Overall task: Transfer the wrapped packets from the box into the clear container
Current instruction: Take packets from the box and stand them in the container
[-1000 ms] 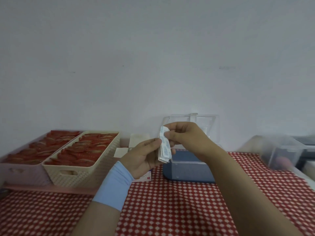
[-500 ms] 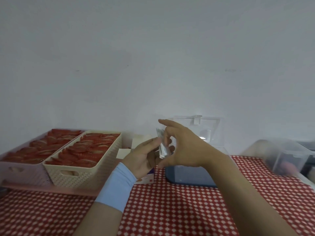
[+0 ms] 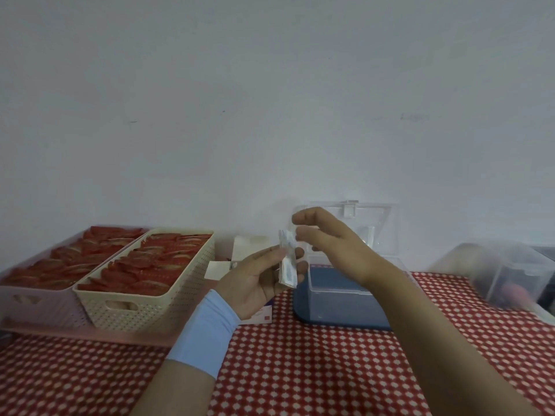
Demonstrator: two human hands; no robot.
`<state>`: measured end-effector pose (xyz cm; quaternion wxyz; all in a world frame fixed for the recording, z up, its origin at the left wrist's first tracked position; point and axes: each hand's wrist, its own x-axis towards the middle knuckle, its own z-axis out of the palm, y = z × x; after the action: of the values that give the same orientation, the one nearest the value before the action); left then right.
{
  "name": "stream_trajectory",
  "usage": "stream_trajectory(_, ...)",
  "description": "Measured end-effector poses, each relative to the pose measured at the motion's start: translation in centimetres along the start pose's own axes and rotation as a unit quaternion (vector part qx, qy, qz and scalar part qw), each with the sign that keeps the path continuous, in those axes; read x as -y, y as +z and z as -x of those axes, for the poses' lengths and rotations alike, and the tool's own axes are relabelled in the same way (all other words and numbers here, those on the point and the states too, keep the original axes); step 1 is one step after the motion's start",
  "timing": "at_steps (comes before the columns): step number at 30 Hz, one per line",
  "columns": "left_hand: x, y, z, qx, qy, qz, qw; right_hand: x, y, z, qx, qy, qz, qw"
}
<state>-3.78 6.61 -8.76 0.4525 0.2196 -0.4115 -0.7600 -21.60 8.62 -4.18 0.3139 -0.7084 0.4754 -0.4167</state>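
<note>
Gripping the packets [image 3: 287, 262] upright w/ thumb + fingers, the left hand [image 3: 258, 280] hovered just left of the container [image 3: 339, 298]; right hand [image 3: 336, 244] was loosely spread, fingertips right by the packets' top, touching or not idk. The box [image 3: 249, 247] sat behind the left hand.

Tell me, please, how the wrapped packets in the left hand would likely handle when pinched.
Probably light: the left hand holds the wrapped packets upright between thumb and fingertips. Likely thin and bendy, as they look like flat paper wrappers. The bundle might fan apart, since no band shows round it.
</note>
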Motion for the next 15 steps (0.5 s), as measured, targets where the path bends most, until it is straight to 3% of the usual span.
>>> stream_trajectory(2, -0.1, 0.3, 0.3, 0.012, -0.006, -0.018, 1.0, 0.1, -0.4, -0.2, 0.011, 0.045, -0.028, 0.999)
stream_trajectory(8, -0.2, 1.3, 1.1, 0.011, -0.008, -0.073, 0.997, 0.1, -1.4, 0.5, 0.069, 0.067, -0.082, 0.992)
stream_trajectory(11, -0.6, 1.8, 1.2, -0.014, -0.017, -0.16, 0.987, -0.2, -1.8, 0.5, 0.065, 0.089, -0.073, 0.991)
stream_trajectory(13, -1.4, 2.1, 1.3, -0.081, 0.019, -0.302, 0.95, -0.5, -2.0, 0.3, 0.041, 0.113, -0.076, 0.99)
stream_trajectory(15, -2.7, 1.8, 1.4, -0.156, 0.087, -0.511, 0.841, -0.6, -2.3, 0.2, -0.002, 0.125, -0.056, 0.991)
